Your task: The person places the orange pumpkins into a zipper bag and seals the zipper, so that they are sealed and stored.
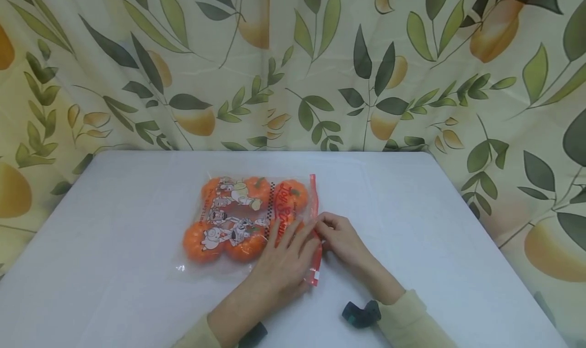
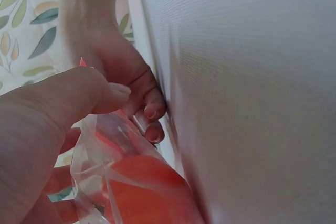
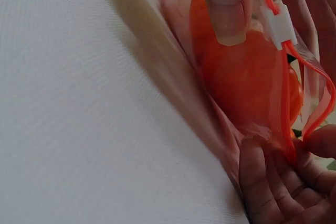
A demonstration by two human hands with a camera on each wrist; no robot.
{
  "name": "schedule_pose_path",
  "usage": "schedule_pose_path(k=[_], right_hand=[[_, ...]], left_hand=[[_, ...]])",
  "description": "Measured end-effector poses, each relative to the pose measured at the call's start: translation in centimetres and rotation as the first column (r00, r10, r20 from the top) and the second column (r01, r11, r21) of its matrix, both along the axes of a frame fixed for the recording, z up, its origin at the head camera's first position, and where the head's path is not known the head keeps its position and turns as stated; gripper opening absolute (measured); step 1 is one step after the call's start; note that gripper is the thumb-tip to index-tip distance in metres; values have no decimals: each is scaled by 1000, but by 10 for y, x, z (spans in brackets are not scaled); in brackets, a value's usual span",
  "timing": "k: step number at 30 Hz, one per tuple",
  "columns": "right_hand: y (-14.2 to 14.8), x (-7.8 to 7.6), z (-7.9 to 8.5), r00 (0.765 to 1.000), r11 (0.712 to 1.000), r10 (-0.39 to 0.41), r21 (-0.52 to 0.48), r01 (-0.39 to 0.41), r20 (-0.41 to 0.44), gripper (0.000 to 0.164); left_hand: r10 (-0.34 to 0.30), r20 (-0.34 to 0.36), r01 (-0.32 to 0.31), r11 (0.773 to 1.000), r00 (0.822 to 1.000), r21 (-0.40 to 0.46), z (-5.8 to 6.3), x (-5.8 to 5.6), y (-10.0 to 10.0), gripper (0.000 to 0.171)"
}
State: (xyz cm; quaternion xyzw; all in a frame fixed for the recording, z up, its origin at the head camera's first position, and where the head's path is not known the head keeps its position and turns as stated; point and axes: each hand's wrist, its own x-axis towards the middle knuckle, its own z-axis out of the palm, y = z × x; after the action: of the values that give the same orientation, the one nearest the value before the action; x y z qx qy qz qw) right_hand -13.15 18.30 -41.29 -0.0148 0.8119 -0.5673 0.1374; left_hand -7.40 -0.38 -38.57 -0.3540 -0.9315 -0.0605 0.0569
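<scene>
A clear zip bag point(image 1: 240, 213) printed with cartoon figures lies on the table, with several orange pumpkins point(image 1: 201, 241) inside. Along its right side runs a red zip strip point(image 1: 314, 195); a white slider point(image 3: 280, 26) sits at the near end. Between slider and right hand, the two red strips stand apart. My left hand point(image 1: 284, 261) rests over the bag's near right part, fingers extended and spread, thumb point(image 3: 228, 14) in front of a pumpkin. With thumb and curled fingers, my right hand point(image 1: 345, 241) pinches the zip strip around its middle.
A white table point(image 1: 114, 210) lies beneath the bag. Behind it hangs a curtain point(image 1: 293, 83) patterned with leaves and fruit. A dark wrist device point(image 1: 361, 315) is at the right sleeve, and another dark piece point(image 1: 253, 335) shows by the left wrist.
</scene>
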Motion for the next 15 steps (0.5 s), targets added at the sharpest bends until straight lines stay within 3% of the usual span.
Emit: schedule_pose_path(k=[6, 11, 15], right_hand=[[3, 0, 4, 1000, 1000, -16, -14, 16, -11, 20], [6, -1, 4, 999, 998, 33, -47, -33, 9, 27], [9, -1, 4, 995, 995, 80, -55, -78, 52, 32]], left_hand=[[-19, -50, 19, 1000, 999, -6, -1, 0, -1, 63], [-42, -117, 39, 999, 992, -32, 0, 0, -1, 44], [-59, -121, 58, 998, 991, -13, 1, 0, -1, 30]])
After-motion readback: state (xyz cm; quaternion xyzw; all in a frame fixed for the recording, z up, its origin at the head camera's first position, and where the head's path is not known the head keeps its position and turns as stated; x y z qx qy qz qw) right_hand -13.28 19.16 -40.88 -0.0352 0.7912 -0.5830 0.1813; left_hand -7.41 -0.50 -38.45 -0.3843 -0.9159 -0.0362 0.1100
